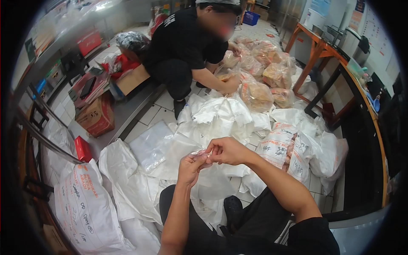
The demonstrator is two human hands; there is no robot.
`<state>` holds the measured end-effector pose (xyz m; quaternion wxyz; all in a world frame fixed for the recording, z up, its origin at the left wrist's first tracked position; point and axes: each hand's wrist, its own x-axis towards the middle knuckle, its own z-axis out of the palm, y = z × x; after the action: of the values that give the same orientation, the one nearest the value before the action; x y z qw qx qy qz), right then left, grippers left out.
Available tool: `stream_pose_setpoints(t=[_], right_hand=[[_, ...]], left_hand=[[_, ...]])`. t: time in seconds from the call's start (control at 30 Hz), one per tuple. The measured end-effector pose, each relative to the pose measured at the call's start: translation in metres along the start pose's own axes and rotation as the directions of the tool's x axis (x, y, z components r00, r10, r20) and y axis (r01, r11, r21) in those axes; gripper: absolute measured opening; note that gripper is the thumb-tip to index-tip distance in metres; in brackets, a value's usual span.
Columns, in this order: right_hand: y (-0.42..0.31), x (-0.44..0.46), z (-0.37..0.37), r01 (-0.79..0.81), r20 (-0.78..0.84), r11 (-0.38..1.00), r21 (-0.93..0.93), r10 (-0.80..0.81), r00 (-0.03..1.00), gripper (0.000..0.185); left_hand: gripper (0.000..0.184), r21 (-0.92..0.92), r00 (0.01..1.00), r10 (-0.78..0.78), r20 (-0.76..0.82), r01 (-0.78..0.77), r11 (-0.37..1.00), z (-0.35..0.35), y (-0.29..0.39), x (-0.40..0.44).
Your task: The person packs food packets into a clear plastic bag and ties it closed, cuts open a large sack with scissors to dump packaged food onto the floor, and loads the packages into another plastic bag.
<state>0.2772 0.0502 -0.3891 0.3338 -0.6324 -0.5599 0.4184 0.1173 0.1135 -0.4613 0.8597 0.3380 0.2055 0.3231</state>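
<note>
My left hand and my right hand meet in front of me at the middle of the view. The fingers of both are pinched on a clear plastic bag, which hangs below them over my legs. A flat stack of clear plastic bags lies to the left of my hands. White sacks are spread on the floor beyond and around my hands.
A co-worker crouches ahead, hands at several filled clear bags. Full printed sacks stand at the left and right. An orange-edged table is at right, a cardboard box at left.
</note>
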Motion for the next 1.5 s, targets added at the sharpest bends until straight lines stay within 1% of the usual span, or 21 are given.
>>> stream_pose_setpoints(t=[0.1, 0.17, 0.23, 0.27, 0.33, 0.37, 0.53, 0.63, 0.73, 0.8, 0.87, 0.93, 1.0, 1.07, 1.13, 1.23, 1.33, 1.37, 1.4, 1.43, 1.5], right_hand=[[0.003, 0.001, 0.012, 0.179, -0.033, 0.978, -0.109, -0.184, 0.982, 0.028], [0.001, 0.003, 0.017, -0.026, 0.044, 0.993, 0.119, 0.020, 0.999, 0.028], [-0.005, 0.004, 0.009, -0.032, 0.007, 0.991, 0.133, 0.031, 0.999, 0.026], [-0.007, 0.005, -0.002, -0.036, -0.038, 0.989, 0.144, 0.042, 0.998, 0.024], [0.005, 0.003, -0.039, -0.064, -0.399, 0.949, -0.310, -0.069, 0.914, 0.014], [0.003, -0.006, -0.057, -0.122, -0.487, 0.889, -0.441, -0.123, 0.865, 0.014], [-0.007, 0.000, -0.028, -0.178, -0.545, 0.858, -0.482, -0.135, 0.827, 0.024], [0.000, 0.012, 0.000, 0.145, -0.327, 0.909, -0.390, -0.284, 0.901, 0.034], [-0.032, 0.014, 0.046, 0.106, -0.089, 0.911, -0.399, -0.154, 0.984, 0.031], [0.025, 0.029, 0.018, 0.105, -0.263, 0.798, -0.594, -0.316, 0.912, 0.013], [-0.025, 0.013, -0.023, -0.153, -0.320, 0.850, -0.504, -0.019, 0.947, 0.004], [-0.016, 0.016, 0.010, 0.028, -0.371, 0.875, -0.484, -0.234, 0.899, 0.009], [-0.021, 0.012, 0.044, 0.179, 0.158, 0.816, -0.550, -0.108, 0.981, 0.016], [0.048, 0.024, 0.020, 0.220, -0.245, 0.817, -0.533, -0.398, 0.884, 0.015], [0.010, 0.014, 0.003, 0.136, -0.272, 0.826, -0.547, -0.329, 0.904, 0.009], [0.029, 0.021, 0.017, 0.171, -0.221, 0.840, -0.514, -0.323, 0.920, 0.007], [0.074, 0.025, 0.024, 0.374, 0.033, 0.301, -0.877, -0.740, 0.671, 0.010], [0.059, 0.013, 0.009, 0.365, 0.020, 0.313, -0.877, -0.735, 0.677, 0.010], [0.020, 0.003, -0.025, 0.224, -0.227, 0.654, -0.723, -0.531, 0.817, 0.010], [-0.006, 0.002, -0.048, 0.041, -0.383, 0.880, -0.473, -0.247, 0.890, 0.011], [0.017, 0.015, -0.013, 0.132, -0.347, 0.893, -0.430, -0.299, 0.889, 0.011]], left_hand=[[0.023, 0.100, 0.994, 0.075, -0.080, -0.067, 0.993, -0.011, -0.011, 0.001], [0.024, 0.012, 0.990, 0.054, -0.131, -0.053, 0.999, -0.011, -0.014, 0.000], [0.027, -0.076, 0.984, 0.025, -0.177, -0.039, 0.996, -0.018, -0.007, -0.002], [0.027, 0.140, 0.983, 0.087, -0.164, -0.064, 0.988, -0.026, 0.007, -0.001], [0.031, 0.543, 0.976, 0.189, -0.108, -0.101, 0.834, -0.052, 0.037, -0.005], [0.030, 0.835, 0.923, 0.376, -0.078, -0.146, 0.530, -0.074, 0.048, -0.007], [0.017, 0.883, 0.835, 0.541, -0.099, -0.178, 0.435, -0.085, 0.096, -0.031], [0.016, 0.899, 0.785, 0.620, 0.011, -0.279, 0.337, -0.071, 0.094, -0.032], [0.013, 0.930, 0.837, 0.522, 0.163, -0.307, 0.202, -0.045, 0.069, -0.033], [0.012, 0.939, 0.854, 0.470, 0.225, -0.319, 0.129, -0.051, 0.078, -0.035], [0.014, 0.950, 0.903, 0.428, -0.030, -0.107, 0.294, -0.082, 0.102, -0.047], [0.016, 0.975, 0.904, 0.426, -0.018, -0.078, 0.208, -0.075, 0.086, -0.050], [0.016, 0.872, 0.842, 0.432, 0.324, -0.443, 0.209, -0.060, 0.058, -0.049], [0.015, 0.871, 0.735, 0.603, 0.311, -0.475, 0.130, -0.084, 0.065, -0.043], [0.014, 0.947, 0.895, 0.447, 0.004, -0.147, 0.285, -0.090, 0.103, -0.058], [0.013, 0.938, 0.826, 0.552, 0.118, -0.275, 0.210, -0.091, 0.087, -0.049], [0.012, 0.934, 0.764, 0.620, 0.178, -0.330, 0.139, -0.115, 0.067, -0.051], [0.006, 0.892, 0.772, 0.635, 0.014, -0.296, 0.341, -0.124, 0.093, -0.066], [0.001, 0.805, 0.766, 0.625, -0.147, -0.275, 0.526, -0.129, 0.122, -0.075], [0.001, 0.800, 0.756, 0.639, -0.140, -0.294, 0.523, -0.117, 0.117, -0.071], [0.010, 0.913, 0.778, 0.625, 0.064, -0.299, 0.278, -0.093, 0.092, -0.075]])
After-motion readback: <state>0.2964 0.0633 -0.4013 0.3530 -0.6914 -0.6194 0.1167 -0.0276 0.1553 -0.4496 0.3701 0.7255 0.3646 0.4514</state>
